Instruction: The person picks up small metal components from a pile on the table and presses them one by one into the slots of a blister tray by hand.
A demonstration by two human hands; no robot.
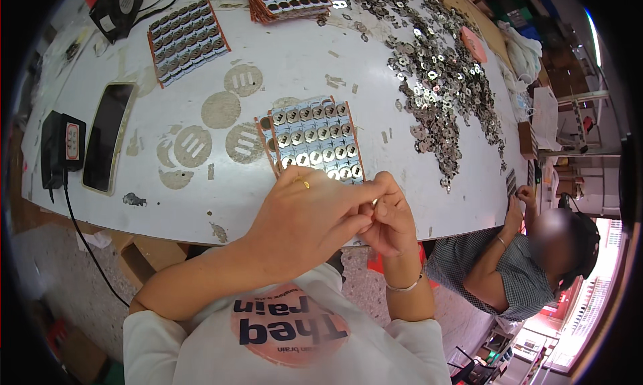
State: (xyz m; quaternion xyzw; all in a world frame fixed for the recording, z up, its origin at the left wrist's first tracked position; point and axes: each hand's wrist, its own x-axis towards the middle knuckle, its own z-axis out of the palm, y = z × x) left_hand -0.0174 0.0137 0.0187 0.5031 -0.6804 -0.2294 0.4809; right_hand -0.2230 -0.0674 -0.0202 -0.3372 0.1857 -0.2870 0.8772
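My left hand (307,203) and my right hand (394,219) meet over the table's near edge, fingertips pinched together. Both are closed; a small bright spot shows between the fingers, too small and covered to name. Just beyond them lies a panel (315,132) with an orange edge and rows of small silvery metal pieces set on pale blue boards. It overlaps a second panel (264,132), mostly hidden beneath it. My left hand covers the near corner of the top panel.
Loose metal pieces (429,84) spread over the table's far right, with a pink object (473,45) among them. Further panels (189,40) and a panel stack (284,2) lie far off. At left are a phone (109,138) and a black power adapter (62,144). A co-worker (516,264) sits at right.
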